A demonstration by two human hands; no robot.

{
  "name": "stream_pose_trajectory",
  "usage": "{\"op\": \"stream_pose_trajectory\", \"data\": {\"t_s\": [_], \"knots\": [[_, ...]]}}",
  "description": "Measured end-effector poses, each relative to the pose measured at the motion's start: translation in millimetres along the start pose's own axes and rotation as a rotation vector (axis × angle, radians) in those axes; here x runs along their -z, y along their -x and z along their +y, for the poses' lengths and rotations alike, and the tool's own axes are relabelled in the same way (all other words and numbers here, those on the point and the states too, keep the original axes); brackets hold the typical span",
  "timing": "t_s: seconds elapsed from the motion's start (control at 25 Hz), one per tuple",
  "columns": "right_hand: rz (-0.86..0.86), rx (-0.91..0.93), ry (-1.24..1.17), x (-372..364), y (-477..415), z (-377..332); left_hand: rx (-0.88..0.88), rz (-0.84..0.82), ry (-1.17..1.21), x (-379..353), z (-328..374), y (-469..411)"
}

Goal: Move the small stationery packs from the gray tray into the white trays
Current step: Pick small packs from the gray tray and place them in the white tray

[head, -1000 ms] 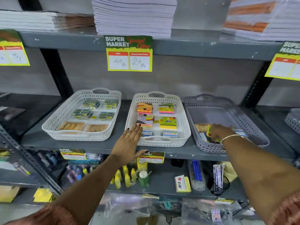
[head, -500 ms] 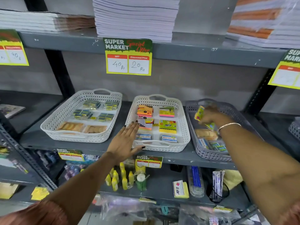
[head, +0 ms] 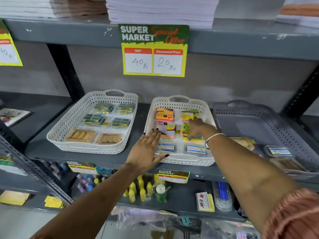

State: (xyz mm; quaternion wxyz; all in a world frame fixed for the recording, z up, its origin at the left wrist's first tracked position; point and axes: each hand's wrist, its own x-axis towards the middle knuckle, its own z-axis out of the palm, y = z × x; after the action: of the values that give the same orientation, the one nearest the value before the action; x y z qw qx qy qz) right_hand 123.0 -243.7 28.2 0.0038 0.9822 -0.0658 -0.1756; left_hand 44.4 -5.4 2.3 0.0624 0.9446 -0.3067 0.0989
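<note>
The gray tray (head: 259,111) stands on the right of the shelf, with a brown pack (head: 244,141) and a clear box with a blue label (head: 278,151) at its front. The middle white tray (head: 178,160) holds orange, pink and yellow note packs and two clear boxes. My right hand (head: 201,129) reaches into it and grips a yellow-green pack (head: 185,129) over the yellow stack in the right column. My left hand (head: 146,149) lies flat with fingers spread on that tray's front-left rim. The left white tray (head: 72,116) holds blue-yellow packs and two brown packs.
A price sign (head: 153,50) hangs from the shelf above, under stacks of paper. The lower shelf carries yellow bottles (head: 140,189), an eraser pack (head: 204,201) and a clear pen case (head: 222,194). A black upright (head: 65,71) stands behind the left tray.
My right hand has carried the yellow-green pack from above the gray tray leftward and down into the middle white tray. My left hand has stayed on the tray's rim.
</note>
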Motion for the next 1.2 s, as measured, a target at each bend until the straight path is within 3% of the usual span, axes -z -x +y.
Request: {"op": "stream_pose_trajectory", "data": {"t_s": [0.32, 0.52, 0.6, 0.68, 0.88, 1.2], "knots": [[-0.057, 0.005, -0.104, 0, 2, 4, -0.020, -0.012, -0.016, -2, 3, -1], [0.385, -0.101, -0.334, 20, 37, 33, -0.024, -0.009, -0.033, -3, 1, -1], [0.447, -0.221, -0.340, 28, 55, 59, -0.030, -0.006, -0.037, -3, 2, -1], [0.401, -0.306, -0.310, 29, 71, 86, -0.028, 0.003, -0.026, -4, 2, -1], [0.079, -0.364, -0.276, -6, 102, 107, -0.020, -0.001, -0.017, -6, 0, 0], [0.102, -0.429, -0.205, -36, 110, 99, 0.004, 0.003, -0.040, -3, 2, 1]]}}
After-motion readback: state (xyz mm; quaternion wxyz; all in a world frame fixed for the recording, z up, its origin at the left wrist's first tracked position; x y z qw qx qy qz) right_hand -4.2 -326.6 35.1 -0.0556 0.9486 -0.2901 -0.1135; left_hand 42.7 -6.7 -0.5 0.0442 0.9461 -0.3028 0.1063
